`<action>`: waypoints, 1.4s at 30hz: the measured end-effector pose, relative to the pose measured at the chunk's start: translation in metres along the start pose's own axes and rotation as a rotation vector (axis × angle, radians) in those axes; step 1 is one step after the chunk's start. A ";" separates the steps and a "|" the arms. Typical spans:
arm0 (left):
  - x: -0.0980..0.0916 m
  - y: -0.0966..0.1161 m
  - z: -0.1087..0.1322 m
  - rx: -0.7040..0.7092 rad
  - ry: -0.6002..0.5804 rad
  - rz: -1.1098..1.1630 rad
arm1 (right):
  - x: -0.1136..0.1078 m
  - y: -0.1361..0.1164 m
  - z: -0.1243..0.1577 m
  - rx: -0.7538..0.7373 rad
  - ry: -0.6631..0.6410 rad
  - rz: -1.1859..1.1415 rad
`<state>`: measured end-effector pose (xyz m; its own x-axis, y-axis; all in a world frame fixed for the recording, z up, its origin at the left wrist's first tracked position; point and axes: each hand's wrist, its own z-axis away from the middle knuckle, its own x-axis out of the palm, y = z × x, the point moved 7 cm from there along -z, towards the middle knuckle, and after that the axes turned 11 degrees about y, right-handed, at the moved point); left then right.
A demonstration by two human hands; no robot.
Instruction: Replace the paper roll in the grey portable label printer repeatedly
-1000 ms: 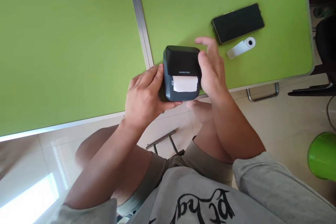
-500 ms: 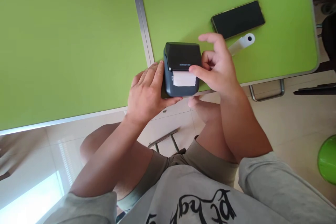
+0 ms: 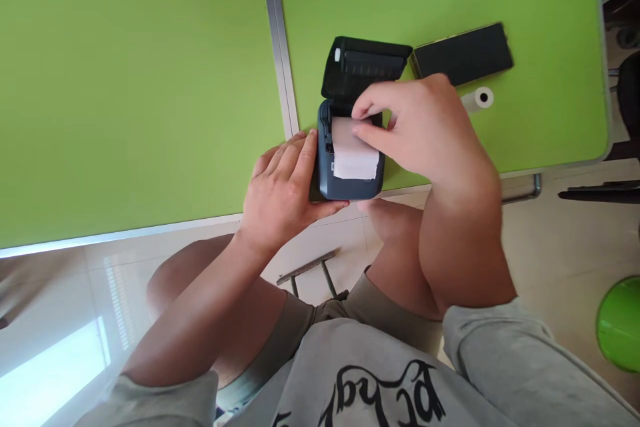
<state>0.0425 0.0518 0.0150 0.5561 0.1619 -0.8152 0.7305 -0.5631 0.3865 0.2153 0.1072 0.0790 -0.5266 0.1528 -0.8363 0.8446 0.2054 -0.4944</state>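
A small dark label printer (image 3: 350,185) is set at the near edge of the green table (image 3: 150,80), with its lid (image 3: 365,67) swung open and tilted back. The printer's left side is gripped by the left hand (image 3: 283,190), fingers laid along the casing. The white paper strip (image 3: 353,157) draped over the printer's front is pinched at its upper end by the right hand (image 3: 430,130). Right of the printer, a black phone (image 3: 465,53) and a white paper roll (image 3: 479,99) are seen, the roll partly hidden.
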 end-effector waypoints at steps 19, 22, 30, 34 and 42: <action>-0.004 -0.025 -0.004 -0.243 0.044 0.431 | -0.009 0.051 0.025 0.347 0.267 -1.087; -0.021 -0.038 -0.015 -0.386 0.214 0.675 | 0.015 0.079 0.032 0.408 0.310 -1.017; -0.004 -0.083 -0.055 -0.776 0.201 1.134 | 0.032 0.095 0.044 0.207 0.520 -0.419; 0.012 -0.084 -0.058 -0.685 0.061 1.147 | 0.015 0.079 0.047 0.080 0.478 -0.132; 0.008 -0.075 -0.057 -0.817 0.093 1.162 | 0.015 0.084 0.053 0.071 0.405 -0.052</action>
<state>0.0151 0.1420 0.0039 0.9885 0.0087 0.1509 -0.1495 0.2027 0.9677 0.2833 0.0756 0.0125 -0.5520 0.5146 -0.6562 0.8131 0.1578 -0.5603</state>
